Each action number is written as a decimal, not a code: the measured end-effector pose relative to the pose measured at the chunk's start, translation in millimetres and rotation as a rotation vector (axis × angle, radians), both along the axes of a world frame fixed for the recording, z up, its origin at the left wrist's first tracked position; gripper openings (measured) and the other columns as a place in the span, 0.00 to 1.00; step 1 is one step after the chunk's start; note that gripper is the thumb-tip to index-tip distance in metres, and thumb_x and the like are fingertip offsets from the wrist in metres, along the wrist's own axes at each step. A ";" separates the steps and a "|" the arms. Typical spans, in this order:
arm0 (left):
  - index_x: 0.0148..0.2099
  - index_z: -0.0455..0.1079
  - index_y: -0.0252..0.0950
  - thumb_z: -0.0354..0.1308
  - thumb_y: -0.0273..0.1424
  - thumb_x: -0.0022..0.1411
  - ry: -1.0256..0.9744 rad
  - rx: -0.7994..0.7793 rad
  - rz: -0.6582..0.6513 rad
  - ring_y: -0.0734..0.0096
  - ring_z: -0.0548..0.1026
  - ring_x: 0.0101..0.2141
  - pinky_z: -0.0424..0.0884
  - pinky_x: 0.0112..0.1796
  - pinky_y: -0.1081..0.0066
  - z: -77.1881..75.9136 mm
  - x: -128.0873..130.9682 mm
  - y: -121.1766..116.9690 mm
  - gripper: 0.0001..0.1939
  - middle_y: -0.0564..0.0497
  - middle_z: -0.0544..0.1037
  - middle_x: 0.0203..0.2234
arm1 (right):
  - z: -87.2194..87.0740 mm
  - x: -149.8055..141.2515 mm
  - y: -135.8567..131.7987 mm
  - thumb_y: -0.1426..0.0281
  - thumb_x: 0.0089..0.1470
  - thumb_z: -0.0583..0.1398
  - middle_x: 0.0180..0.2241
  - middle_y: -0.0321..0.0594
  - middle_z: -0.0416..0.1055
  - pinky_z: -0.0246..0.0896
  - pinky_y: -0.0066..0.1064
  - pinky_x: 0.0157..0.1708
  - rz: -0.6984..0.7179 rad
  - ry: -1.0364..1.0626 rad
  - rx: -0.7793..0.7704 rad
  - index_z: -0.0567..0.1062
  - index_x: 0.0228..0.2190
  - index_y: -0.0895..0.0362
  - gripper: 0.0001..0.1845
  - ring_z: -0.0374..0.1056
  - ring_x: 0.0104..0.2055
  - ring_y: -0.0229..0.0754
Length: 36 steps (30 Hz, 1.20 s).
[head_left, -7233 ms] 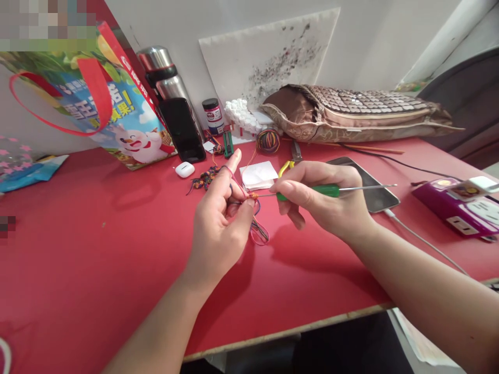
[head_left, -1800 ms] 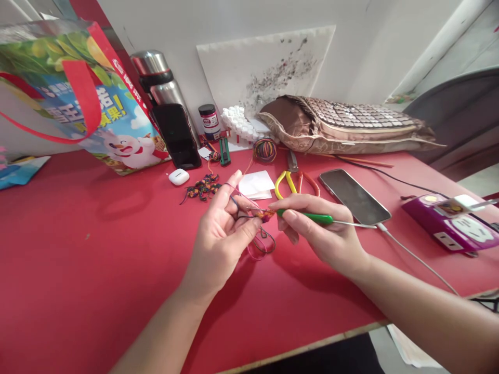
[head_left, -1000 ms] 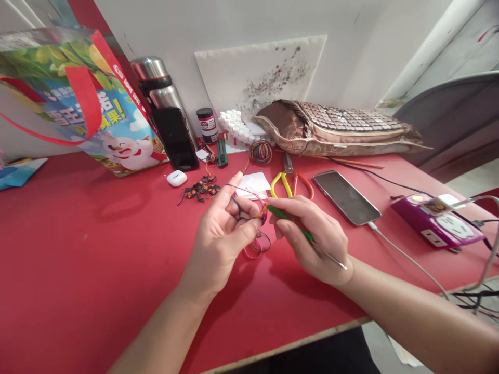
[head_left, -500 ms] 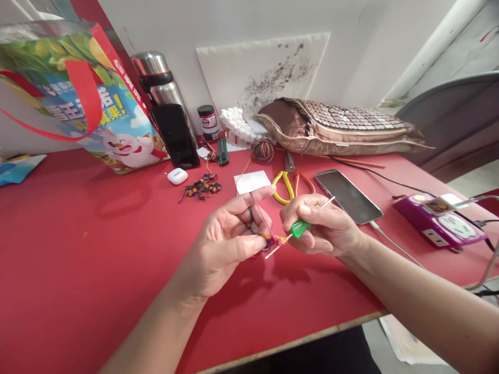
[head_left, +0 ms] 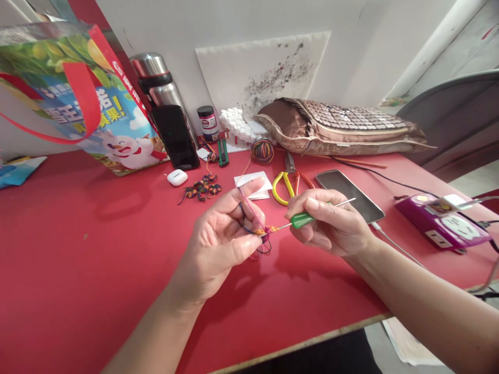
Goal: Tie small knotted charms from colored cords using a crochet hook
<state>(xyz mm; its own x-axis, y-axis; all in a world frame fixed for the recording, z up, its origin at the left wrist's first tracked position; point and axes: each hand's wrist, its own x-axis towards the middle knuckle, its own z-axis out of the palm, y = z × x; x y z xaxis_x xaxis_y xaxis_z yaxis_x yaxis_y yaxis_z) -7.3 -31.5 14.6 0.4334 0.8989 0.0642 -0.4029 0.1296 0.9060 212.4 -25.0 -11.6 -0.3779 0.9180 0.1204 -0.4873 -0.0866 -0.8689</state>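
Between thumb and fingers, my left hand [head_left: 222,239] pinches a small orange and purple crochet piece [head_left: 267,231]. A strand of yarn [head_left: 249,203] runs from the piece over my raised left index finger, and dark yarn loops round the other fingers. My right hand [head_left: 331,221] grips the green handle of a crochet hook [head_left: 302,219], whose thin metal shaft reaches left into the piece. The hook's other metal end points up to the right. Loose yarn loops hang below the piece. The hook's tip is too small to make out clearly.
Behind my hands lie yellow-and-orange-handled pliers [head_left: 289,184], white paper [head_left: 255,184], a yarn ball [head_left: 263,150] and a crocheted cluster [head_left: 200,188]. A phone [head_left: 351,195] and a purple power strip [head_left: 442,221] are at right. A bag [head_left: 128,145], flask [head_left: 167,93] and earbud case [head_left: 177,177] stand left.
The hook has swung from pointing up-left to lying nearly level, its shaft now in the piece. My right hand has turned and moved slightly right; my left still pinches the work.
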 end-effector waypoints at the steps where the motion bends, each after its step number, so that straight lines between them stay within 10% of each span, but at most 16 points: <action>1: 0.59 0.82 0.47 0.70 0.24 0.59 -0.003 -0.001 0.002 0.74 0.69 0.34 0.71 0.33 0.79 0.5 0.2 0.2 0.27 0.51 0.73 0.34 | -0.3 0.2 0.1 0.62 0.61 0.69 0.19 0.36 0.74 0.46 0.22 0.12 0.000 0.011 0.001 0.86 0.32 0.59 0.12 0.52 0.13 0.27; 36: 0.58 0.81 0.50 0.68 0.20 0.59 0.239 0.244 0.304 0.76 0.74 0.33 0.76 0.35 0.79 1.6 5.0 -1.1 0.28 0.54 0.73 0.32 | 4.3 -4.2 -5.6 0.65 0.62 0.69 0.21 0.38 0.75 0.53 0.23 0.13 -0.213 -0.083 0.143 0.88 0.36 0.56 0.08 0.59 0.16 0.30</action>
<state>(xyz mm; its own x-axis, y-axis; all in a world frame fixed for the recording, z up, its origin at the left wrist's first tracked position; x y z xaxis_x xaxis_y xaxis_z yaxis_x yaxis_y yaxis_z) -2.2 -32.6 16.2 0.1809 0.9586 0.2200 -0.1651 -0.1909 0.9676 208.2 -30.7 -7.3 -0.1922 0.9537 0.2313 -0.4083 0.1366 -0.9026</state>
